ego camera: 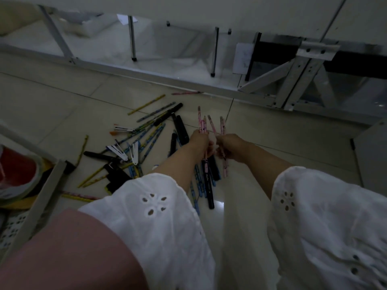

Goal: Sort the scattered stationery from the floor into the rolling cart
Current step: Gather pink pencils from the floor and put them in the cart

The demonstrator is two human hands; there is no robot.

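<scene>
Both hands busy: left hand (199,141) and right hand (230,145) each grip pink pencils (200,119) over the pens and pencils (146,130) scattered on the floor (62,114).

Dim office-like workroom with a tiled floor

Pale, glossy floor tiles (62,97) with dark grout lines run to the far side. There a white metal desk frame (146,75) with bolted braces (301,80) stands by thin chrome chair legs (214,53) on black feet. At the near left is the corner of a rolling cart (45,185) holding a roll of tape (18,174). Stationery (146,130) of pens, pencils and clips lies scattered mid-floor.
</scene>
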